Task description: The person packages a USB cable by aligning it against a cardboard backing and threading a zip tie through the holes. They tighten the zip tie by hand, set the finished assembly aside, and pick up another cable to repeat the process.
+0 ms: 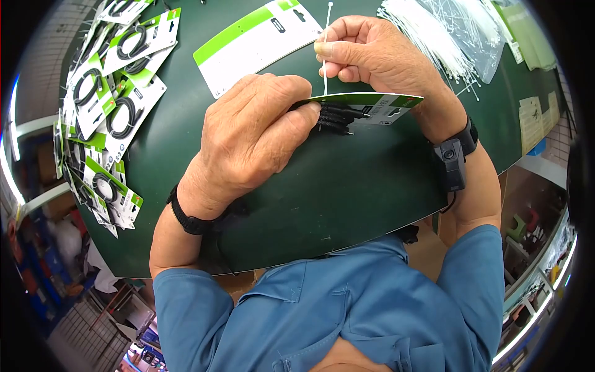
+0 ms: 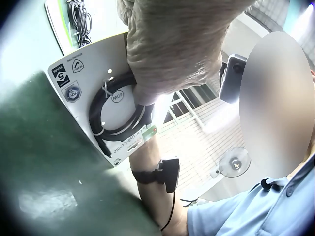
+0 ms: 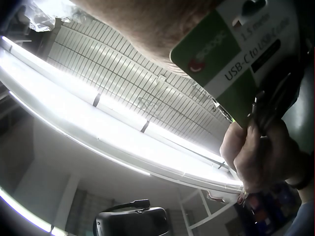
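In the head view, my left hand (image 1: 251,133) grips the edge of a green-and-white packaging card (image 1: 392,104), held tilted over the table. A coiled black USB-C cable (image 1: 338,115) sits on the card; in the left wrist view a thin white tie (image 2: 106,88) crosses the cable loop (image 2: 96,110). My right hand (image 1: 387,59) pinches a white cable tie (image 1: 326,43) between thumb and fingers, its lower end reaching down to the card. The right wrist view shows the card's printed front (image 3: 211,59) with the left hand (image 3: 268,157) at its lower edge.
Several carded black cables (image 1: 127,118) lie heaped along the left of the dark green table (image 1: 279,211). A white card with a green band (image 1: 248,53) lies at the back. Loose white cable ties (image 1: 427,40) and a clear plastic bag (image 1: 489,43) are at the back right.
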The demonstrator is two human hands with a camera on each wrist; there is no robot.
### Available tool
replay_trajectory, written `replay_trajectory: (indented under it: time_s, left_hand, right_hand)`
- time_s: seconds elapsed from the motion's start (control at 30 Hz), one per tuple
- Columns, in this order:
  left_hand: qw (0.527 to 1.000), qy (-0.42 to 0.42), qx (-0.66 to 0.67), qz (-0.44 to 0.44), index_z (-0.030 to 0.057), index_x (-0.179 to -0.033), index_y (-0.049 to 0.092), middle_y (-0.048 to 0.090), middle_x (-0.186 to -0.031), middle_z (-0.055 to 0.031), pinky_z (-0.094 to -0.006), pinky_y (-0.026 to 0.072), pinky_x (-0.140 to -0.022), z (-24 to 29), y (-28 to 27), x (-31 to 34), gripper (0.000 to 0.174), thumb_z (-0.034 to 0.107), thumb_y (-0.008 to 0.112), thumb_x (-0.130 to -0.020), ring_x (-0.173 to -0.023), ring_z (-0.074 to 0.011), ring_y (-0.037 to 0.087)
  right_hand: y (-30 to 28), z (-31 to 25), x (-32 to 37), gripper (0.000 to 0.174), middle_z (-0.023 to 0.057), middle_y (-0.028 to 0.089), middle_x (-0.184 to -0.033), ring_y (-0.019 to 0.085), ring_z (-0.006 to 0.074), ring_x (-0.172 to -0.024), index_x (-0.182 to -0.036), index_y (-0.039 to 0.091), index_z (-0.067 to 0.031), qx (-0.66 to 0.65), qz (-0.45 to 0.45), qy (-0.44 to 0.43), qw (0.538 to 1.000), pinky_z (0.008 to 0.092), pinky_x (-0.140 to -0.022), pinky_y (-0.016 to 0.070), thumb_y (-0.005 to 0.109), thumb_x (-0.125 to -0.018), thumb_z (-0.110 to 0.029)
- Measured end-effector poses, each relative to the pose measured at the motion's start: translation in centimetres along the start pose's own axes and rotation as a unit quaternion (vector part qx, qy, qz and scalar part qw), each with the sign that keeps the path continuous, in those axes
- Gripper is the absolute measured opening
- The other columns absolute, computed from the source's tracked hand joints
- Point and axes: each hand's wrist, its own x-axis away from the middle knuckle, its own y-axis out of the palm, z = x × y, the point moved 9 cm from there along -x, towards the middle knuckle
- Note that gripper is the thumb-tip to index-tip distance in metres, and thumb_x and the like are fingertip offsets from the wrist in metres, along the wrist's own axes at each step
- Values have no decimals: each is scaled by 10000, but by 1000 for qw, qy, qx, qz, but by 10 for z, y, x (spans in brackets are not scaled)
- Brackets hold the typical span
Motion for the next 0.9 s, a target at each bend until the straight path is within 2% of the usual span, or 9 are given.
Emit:
replay_trajectory:
  time_s: [0.63,0.77,0.87,0.9]
  left_hand:
    - [1000,5,0,-5,9,-880,682,654,-920,-88,-326,531,-620,-1,1,1,214,57,754,-684,-734,-212,656]
    - [1000,10,2,1,5,-873,683,662,-925,-92,-323,532,-622,1,1,0,206,52,754,-685,-729,-210,660]
    - [1000,9,-4,-6,1,-867,682,669,-934,-97,-323,534,-627,1,1,1,207,50,756,-680,-720,-215,661]
    - [1000,9,-4,-6,1,-867,682,669,-934,-97,-323,534,-627,2,-1,1,207,50,756,-680,-720,-215,661]
  right_hand:
    - [15,-1,6,154,32,701,-941,696,57,-794,-1068,679,-23,43,-32,-2,999,156,-715,591,745,-1009,-148]
    - [26,-6,9,127,35,698,-938,692,54,-776,-1063,673,-31,55,-81,-8,995,146,-696,578,728,-1016,-135]
    - [38,-21,11,94,41,699,-944,688,54,-782,-1046,674,-43,82,-169,-119,975,145,-678,559,703,-1024,-129]
    - [38,-20,11,94,41,699,-944,688,54,-782,-1046,674,-43,82,-170,-120,975,145,-678,559,703,-1024,-129]
